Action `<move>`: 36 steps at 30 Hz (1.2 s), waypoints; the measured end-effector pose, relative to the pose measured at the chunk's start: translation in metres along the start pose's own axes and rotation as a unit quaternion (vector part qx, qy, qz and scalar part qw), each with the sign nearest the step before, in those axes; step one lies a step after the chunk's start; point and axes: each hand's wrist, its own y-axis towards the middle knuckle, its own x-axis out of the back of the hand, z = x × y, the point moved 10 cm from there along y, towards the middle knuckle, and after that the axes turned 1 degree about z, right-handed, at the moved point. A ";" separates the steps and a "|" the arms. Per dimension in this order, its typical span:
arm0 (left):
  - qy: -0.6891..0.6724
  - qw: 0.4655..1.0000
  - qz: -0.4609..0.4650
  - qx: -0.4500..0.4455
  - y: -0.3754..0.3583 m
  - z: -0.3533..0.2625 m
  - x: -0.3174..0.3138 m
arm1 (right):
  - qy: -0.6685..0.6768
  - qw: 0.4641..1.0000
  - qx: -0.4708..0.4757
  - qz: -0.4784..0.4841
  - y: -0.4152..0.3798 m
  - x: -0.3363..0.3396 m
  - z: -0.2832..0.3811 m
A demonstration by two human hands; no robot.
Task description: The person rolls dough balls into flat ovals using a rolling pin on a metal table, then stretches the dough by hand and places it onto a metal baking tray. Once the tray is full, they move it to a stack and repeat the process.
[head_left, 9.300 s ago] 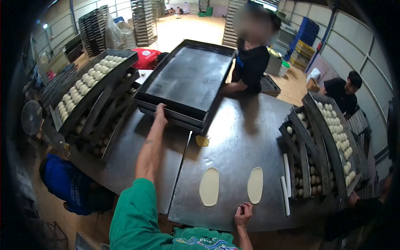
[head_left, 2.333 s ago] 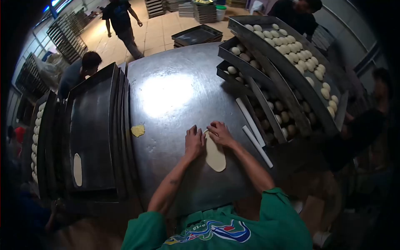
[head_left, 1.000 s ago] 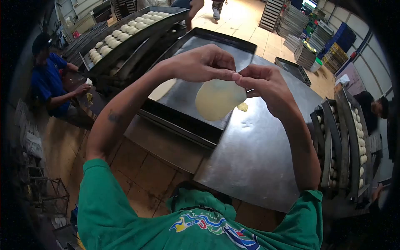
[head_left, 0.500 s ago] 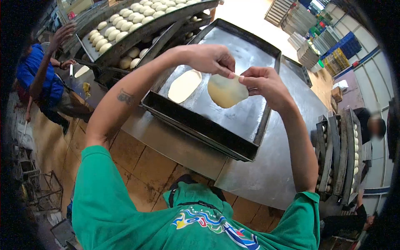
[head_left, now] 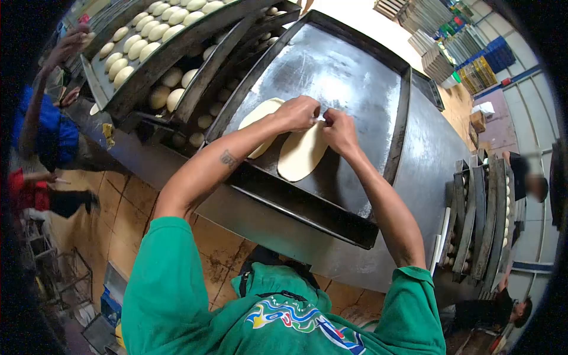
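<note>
A flat oval sheet of dough [head_left: 299, 160] lies low against the dark metal baking tray [head_left: 374, 89], its near end resting on the tray floor. My left hand [head_left: 298, 113] is closed at the sheet's far end, fingertips pinched on its edge. Close beside it, my right hand [head_left: 340, 131] pinches the same far end from the other side. A second flattened dough piece [head_left: 260, 110] rests on the tray to the left, partly covered by my left forearm.
Stacked trays of round dough balls [head_left: 155, 31] stand at the left, close to the baking tray. A person in a blue shirt [head_left: 50, 133] is beyond them. More upright-looking stacked trays [head_left: 482, 219] are at the right, with a person in dark clothing nearby.
Both hands have come down and nearer with the dough sheet, which was hanging above the tray and now lies stretched longer on it beside the other piece. The view has shifted slightly.
</note>
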 end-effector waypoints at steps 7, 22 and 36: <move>-0.045 0.995 0.040 0.075 -0.009 0.002 0.013 | 0.215 0.962 -0.163 0.039 -0.017 -0.001 -0.044; -0.346 0.833 0.397 -0.170 -0.107 -0.435 -0.293 | -0.128 0.899 0.021 -0.419 -0.296 0.472 -0.233; 0.035 0.891 0.303 -0.336 0.057 -0.593 -0.613 | -0.212 0.923 -0.237 -0.215 -0.542 0.659 -0.525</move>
